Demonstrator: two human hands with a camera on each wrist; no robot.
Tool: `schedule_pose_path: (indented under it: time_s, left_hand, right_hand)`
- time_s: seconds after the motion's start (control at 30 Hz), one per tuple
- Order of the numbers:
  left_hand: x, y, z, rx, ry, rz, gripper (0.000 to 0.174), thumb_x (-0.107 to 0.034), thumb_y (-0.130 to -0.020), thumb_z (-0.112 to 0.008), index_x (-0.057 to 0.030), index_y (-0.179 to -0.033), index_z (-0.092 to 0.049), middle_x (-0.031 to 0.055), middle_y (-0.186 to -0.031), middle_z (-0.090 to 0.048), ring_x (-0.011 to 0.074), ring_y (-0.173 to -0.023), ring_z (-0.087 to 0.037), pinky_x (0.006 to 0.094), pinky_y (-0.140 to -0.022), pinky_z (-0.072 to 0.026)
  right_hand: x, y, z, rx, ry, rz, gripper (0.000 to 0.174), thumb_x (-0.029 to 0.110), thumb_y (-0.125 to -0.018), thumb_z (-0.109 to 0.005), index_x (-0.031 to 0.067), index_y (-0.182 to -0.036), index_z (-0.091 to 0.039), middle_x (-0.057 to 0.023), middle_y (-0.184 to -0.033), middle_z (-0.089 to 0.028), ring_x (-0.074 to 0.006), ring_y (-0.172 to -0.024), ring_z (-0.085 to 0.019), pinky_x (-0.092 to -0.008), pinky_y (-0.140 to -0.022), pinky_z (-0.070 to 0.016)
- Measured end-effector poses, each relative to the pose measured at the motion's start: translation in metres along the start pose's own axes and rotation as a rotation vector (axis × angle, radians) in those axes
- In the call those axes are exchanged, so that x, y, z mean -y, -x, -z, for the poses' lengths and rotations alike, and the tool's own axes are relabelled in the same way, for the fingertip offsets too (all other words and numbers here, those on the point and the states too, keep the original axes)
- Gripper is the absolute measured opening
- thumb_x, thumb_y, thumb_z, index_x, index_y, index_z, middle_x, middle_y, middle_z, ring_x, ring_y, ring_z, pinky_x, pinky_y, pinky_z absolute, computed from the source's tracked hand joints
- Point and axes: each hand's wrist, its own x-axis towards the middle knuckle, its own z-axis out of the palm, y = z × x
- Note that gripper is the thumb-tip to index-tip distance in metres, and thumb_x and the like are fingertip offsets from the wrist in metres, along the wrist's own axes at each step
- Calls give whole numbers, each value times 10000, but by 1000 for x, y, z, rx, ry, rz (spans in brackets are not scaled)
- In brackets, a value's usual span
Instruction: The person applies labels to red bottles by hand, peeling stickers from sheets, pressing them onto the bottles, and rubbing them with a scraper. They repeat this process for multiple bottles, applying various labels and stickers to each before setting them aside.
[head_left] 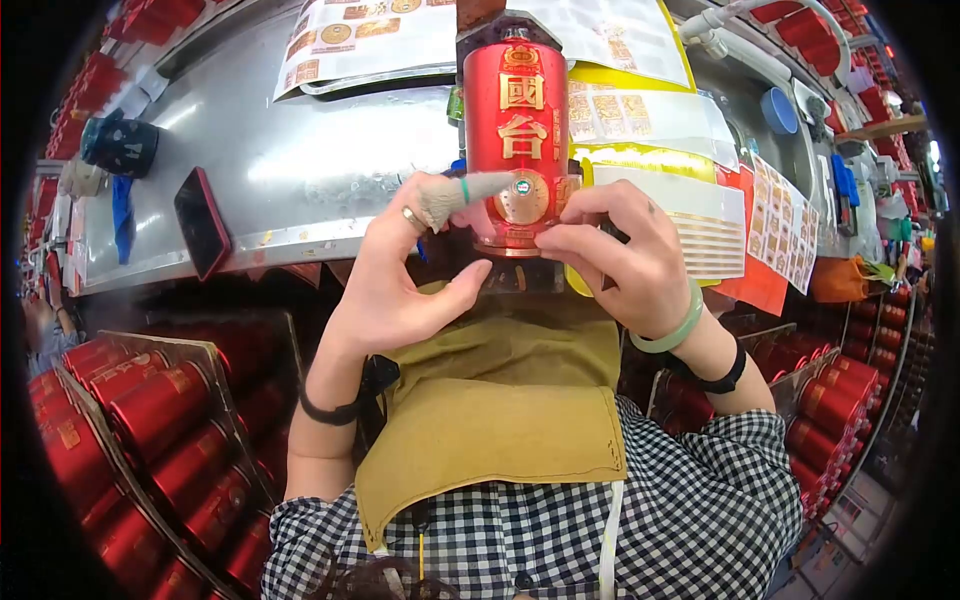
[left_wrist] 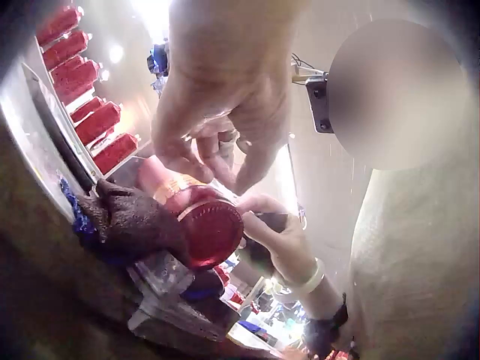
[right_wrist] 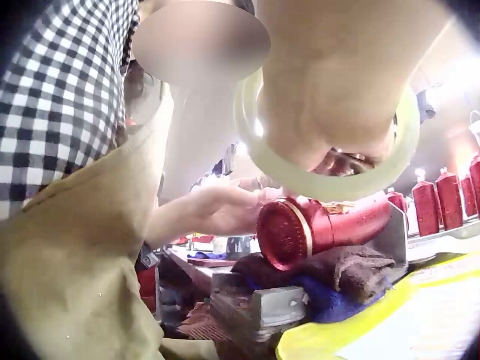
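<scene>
A red bottle point(head_left: 518, 120) with gold characters lies on its side, its round base toward the person. In the right wrist view it rests over a dark brown cloth point(right_wrist: 349, 264) on a grey metal holder point(right_wrist: 277, 309). My left hand point(head_left: 405, 265) reaches in from the left, its cloth-covered index finger laid across the round gold emblem point(head_left: 522, 205), thumb apart below. At the bottle's lower right side, my right hand point(head_left: 630, 255) holds bent fingertips against the body near the base. The right wrist view hides most of those fingertips behind the wrist and bangle.
A phone point(head_left: 202, 222) and a dark jar point(head_left: 120, 145) stand on the metal table point(head_left: 300, 160) at left. Label sheets point(head_left: 785, 210) spread to the right. Crates of red bottles point(head_left: 150, 400) flank the person's lap, and a blue cup point(head_left: 779, 110) sits at back right.
</scene>
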Motion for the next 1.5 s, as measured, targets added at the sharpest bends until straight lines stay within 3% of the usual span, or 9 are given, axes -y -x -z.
schedule_pose_path:
  time_s: [0.07,0.1,0.2,0.23,0.27,0.3,0.4,1.03,1.5]
  left_hand:
    - [1,-1,-6,-235,-7,61,530,-50,-835,-780,3,-1334,-607,66,-1115,-622,190,-1101,-581,333,-971,-472]
    - [5,-3,-7,-282,-26,73,587,-83,-892,-764,2,-1428,-542,110,-1284,-587,213,-1208,-560,340,-1039,-449]
    - [11,-12,-21,-401,145,95,689,-145,-956,-747,-5,-1547,-423,159,-1431,-520,236,-1298,-539,377,-1110,-426]
    - [3,-11,-25,-346,344,187,817,-187,-989,-738,-8,-1634,-270,200,-1549,-433,259,-1419,-460,418,-1192,-368]
    - [5,-12,-28,-345,345,188,817,-187,-989,-738,-8,-1634,-270,200,-1549,-433,259,-1419,-460,418,-1192,-368]
    - [10,-12,-32,-331,283,187,847,-180,-986,-740,-8,-1645,-237,208,-1572,-407,265,-1443,-433,425,-1205,-354]
    - [4,-15,-41,-272,318,211,936,-160,-968,-759,-1,-1666,-156,214,-1634,-326,287,-1494,-374,426,-1225,-332]
    - [10,-6,-34,-197,491,214,728,-64,-1066,-560,2,-1674,-164,150,-1692,-294,218,-1552,-288,381,-1267,-233]
    - [7,-2,-36,-233,550,268,677,-84,-1091,-517,5,-1672,-180,133,-1684,-316,215,-1535,-324,376,-1255,-260]
  right_hand:
    - [0,3,2,13,-1,36,207,21,-770,-794,82,-961,-740,-72,-986,-649,-297,-880,-654,-388,-741,-547]
    - [1,3,1,14,-2,34,207,21,-770,-794,82,-961,-740,-72,-986,-649,-297,-880,-654,-388,-741,-547]
    - [6,4,0,-45,-105,-95,144,10,-850,-769,62,-973,-717,-55,-954,-656,-236,-857,-663,-344,-745,-540]
    - [8,7,-3,-90,-283,-318,110,29,-890,-758,51,-983,-703,-47,-935,-654,-195,-834,-647,-317,-735,-523]
    - [8,9,-5,-136,-460,-541,86,47,-931,-748,40,-993,-689,-39,-916,-652,-153,-811,-631,-290,-726,-505]
    - [5,12,-10,-126,-517,-640,134,97,-964,-753,32,-1004,-644,-8,-876,-625,-86,-785,-573,-248,-703,-463]
    - [11,9,-18,-113,-837,-850,221,129,-934,-801,46,-1008,-611,20,-880,-594,-68,-778,-534,-239,-686,-447]
    - [-7,16,-20,7,-917,-869,233,129,-930,-793,44,-1064,-622,15,-1021,-628,-76,-931,-571,-257,-831,-491]
    - [-1,10,-20,-36,-966,-923,226,130,-925,-809,59,-1038,-626,30,-945,-641,-53,-868,-581,-236,-791,-485]
